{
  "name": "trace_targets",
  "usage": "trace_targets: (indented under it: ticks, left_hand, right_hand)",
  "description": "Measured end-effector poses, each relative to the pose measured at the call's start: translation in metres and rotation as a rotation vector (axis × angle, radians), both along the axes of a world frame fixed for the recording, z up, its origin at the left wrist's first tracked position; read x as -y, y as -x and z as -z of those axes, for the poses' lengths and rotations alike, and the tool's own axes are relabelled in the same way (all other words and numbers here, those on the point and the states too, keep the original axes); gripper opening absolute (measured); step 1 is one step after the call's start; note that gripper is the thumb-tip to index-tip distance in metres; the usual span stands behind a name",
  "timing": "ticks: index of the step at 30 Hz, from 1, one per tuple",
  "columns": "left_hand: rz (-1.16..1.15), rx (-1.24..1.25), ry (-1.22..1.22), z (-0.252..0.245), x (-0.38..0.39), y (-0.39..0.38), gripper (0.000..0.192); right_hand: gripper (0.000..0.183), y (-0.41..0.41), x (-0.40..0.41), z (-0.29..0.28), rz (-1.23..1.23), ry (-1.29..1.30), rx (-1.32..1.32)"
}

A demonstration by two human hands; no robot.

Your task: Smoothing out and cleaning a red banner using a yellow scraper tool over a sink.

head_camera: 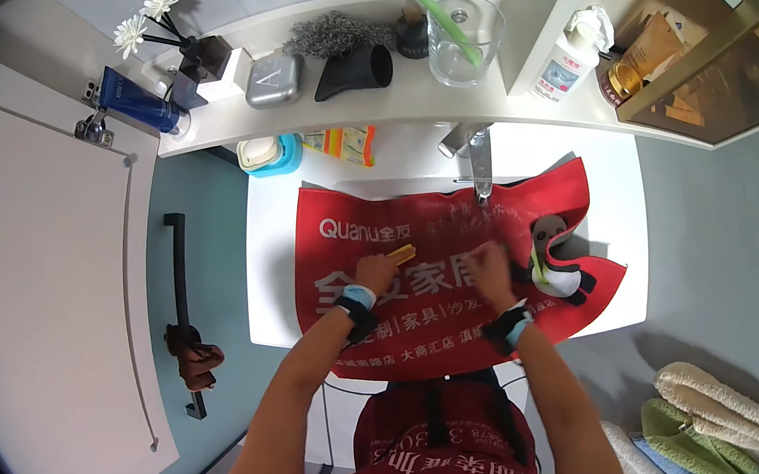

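A red fabric sheet (352,328) with white writing and a panda figure (557,269) lies spread over the white washbasin counter (262,293). Its right side is bent up and folded, and the basin under it is mostly hidden. My left hand (376,273) rests on the fabric's middle-left and grips a small yellow bar-like object (404,253). My right hand (491,267), blurred, is on the fabric just below the chrome faucet (481,164). Its fingers look curled, but whether they pinch the fabric is unclear. Pale, wet-looking smears show on the fabric near the faucet.
Above the basin, a shelf (413,103) carries a glass cup (458,66) with a green toothbrush (427,0), and a white pump bottle (570,60). A soap box (267,154) sits at the counter's back left. Folded towels (700,442) are at right.
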State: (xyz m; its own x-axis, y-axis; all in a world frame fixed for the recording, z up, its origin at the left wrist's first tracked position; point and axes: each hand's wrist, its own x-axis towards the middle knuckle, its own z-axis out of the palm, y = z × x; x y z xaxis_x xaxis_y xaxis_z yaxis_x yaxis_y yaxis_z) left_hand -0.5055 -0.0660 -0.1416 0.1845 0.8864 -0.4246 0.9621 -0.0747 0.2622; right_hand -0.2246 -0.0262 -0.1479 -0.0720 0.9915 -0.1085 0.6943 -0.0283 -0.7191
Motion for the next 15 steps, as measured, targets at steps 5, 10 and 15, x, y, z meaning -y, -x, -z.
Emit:
trace_targets:
  ticks: [5, 10, 15]
  left_hand:
    - [-0.111, 0.129, -0.006, -0.003, -0.022, -0.023, 0.058]
    - [-0.096, 0.107, 0.055, -0.003, -0.012, -0.027, 0.062]
    - [-0.093, 0.113, 0.102, -0.011, -0.015, -0.03, 0.063]
  right_hand:
    - [0.025, 0.013, 0.053, 0.026, 0.04, 0.281, -0.162]
    - [0.015, -0.017, 0.048, 0.008, 0.414, 0.753, -1.051]
    - [0.02, -0.029, 0.051, 0.004, 0.416, 0.691, -1.087]
